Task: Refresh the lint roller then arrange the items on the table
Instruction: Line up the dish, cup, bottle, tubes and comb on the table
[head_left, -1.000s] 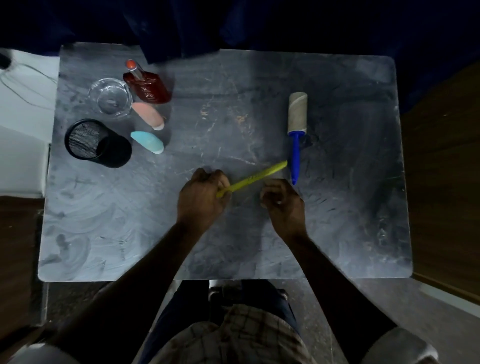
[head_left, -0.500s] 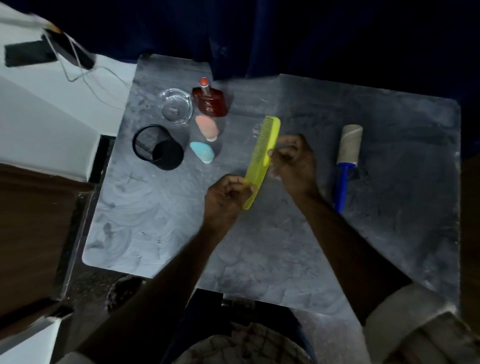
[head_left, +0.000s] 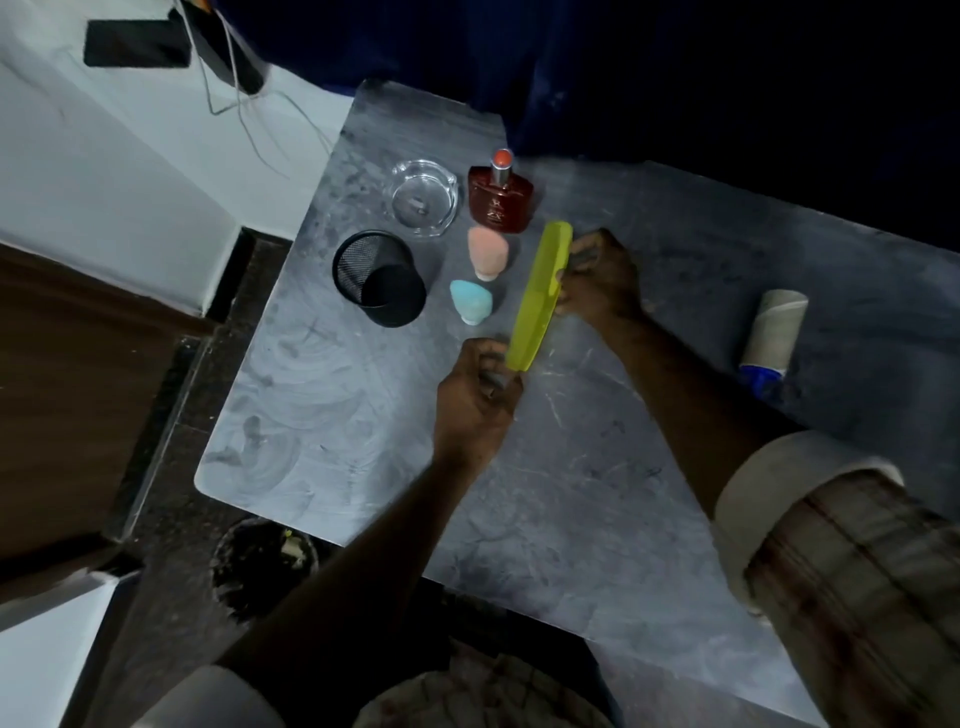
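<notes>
A yellow-green comb (head_left: 539, 293) runs lengthwise away from me, just right of a pink sponge (head_left: 485, 253) and a blue sponge (head_left: 470, 300). My left hand (head_left: 475, 400) pinches the comb's near end. My right hand (head_left: 597, 278) grips its far half from the right side. The lint roller (head_left: 774, 332) lies at the right with its pale roll pointing away; its blue handle is partly hidden behind my right forearm. Whether the comb touches the grey table (head_left: 337, 405) I cannot tell.
A black mesh cup (head_left: 379, 278) lies on its side at the left. Behind it stand a clear glass dish (head_left: 425, 200) and a dark red perfume bottle (head_left: 501, 200). A round bin (head_left: 265, 566) sits on the floor below the table's near left corner.
Both hands carried the comb left and away from me, turning it from crosswise to lengthwise beside the sponges. The camera swung left, so the lint roller now sits near the right edge.
</notes>
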